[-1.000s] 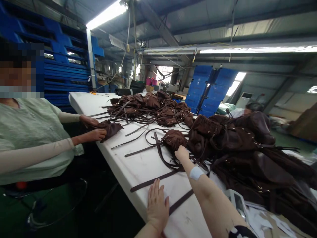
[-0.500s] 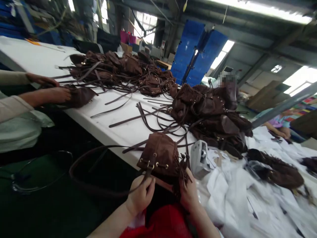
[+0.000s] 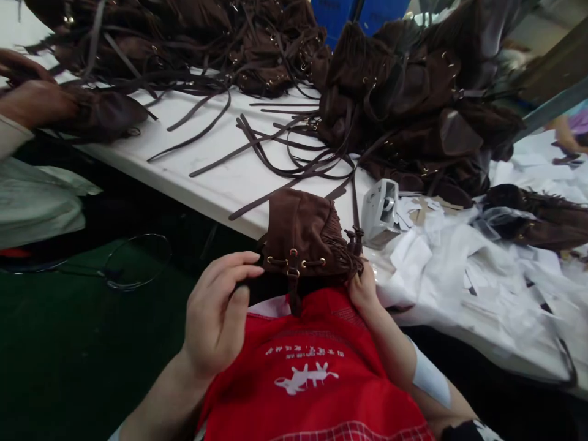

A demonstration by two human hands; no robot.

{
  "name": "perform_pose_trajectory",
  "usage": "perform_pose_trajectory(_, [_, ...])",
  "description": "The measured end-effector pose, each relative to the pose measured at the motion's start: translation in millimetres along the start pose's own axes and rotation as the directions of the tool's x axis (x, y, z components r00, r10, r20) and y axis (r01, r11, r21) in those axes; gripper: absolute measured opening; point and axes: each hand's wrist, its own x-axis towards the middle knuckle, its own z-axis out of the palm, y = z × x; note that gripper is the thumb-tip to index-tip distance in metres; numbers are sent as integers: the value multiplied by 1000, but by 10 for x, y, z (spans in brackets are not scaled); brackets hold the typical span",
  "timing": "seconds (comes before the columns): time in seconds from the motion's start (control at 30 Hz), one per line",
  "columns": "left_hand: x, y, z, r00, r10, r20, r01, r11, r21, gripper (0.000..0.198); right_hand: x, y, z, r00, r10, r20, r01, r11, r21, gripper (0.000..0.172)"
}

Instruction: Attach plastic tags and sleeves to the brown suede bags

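Running aslant in front of you, the white table [image 3: 239, 184] is strewn with dark straps [image 3: 261, 201]. Dark green floor [image 3: 114, 343] below left; blue panels [image 3: 383, 12] behind. Loose white paper and plastic [image 3: 436, 269] cover the right end.

Counts: one brown bag [image 3: 303, 229] before you, at the table's near edge, just above your red apron [image 3: 316, 343]; four gold eyelets visible. Your right grip [image 3: 361, 278] pinches its fringed side. Your left grip [image 3: 225, 306] is loosely spread by the opposite side, thumb apart from fingers. Two heaps of brown bags: back heap [image 3: 184, 37], right heap [image 3: 413, 116]. One further bag [image 3: 551, 220] among the paper, partly under clear film. One grey-white device [image 3: 380, 214].

Hard to make out: heaps too tangled to count. Your right fingertips are hidden behind fringe; whether your left fingers touch the bag, you cannot tell. Panels and back heap run off the top. Co-worker's hands [image 3: 41, 101] at left, dim and cut off, hold another dark bag [image 3: 108, 116]. Far right, only a purple sleeve and forearm [image 3: 567, 131].
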Motion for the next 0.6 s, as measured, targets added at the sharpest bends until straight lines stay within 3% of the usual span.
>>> perform_pose_trajectory(0.07, [99,-195,219,983,23,183,-33,998,53,46,-24,25,12,999,7,-38,-5,999,50,28])
perform_pose_trajectory(0.13, [124,-368,469,908,-44,417,62,998,-29,50,-35,50,22,998,28,-54,-22,994,104,30])
perform_pose_trajectory(0.2, [81,-449,694,851,-53,523,145,980,-136,41,-40,59,26,996,66,-53,-57,987,153,32])
perform_pose_trajectory(0.27, [20,-413,860,859,-37,511,225,923,-313,32,-49,32,21,994,105,-36,-95,975,203,33])
perform_pose_trajectory(0.37, [2,-191,954,913,-89,398,314,777,-546,32,-82,-90,-13,992,125,31,-128,950,285,35])
perform_pose_trajectory(0.43, [48,4,922,931,-135,340,322,746,-583,33,-118,-203,-48,988,131,82,-151,932,329,37])
perform_pose_trajectory(0.6, [153,371,768,941,-153,300,302,778,-551,29,-226,-407,-122,976,158,150,-206,895,395,42])
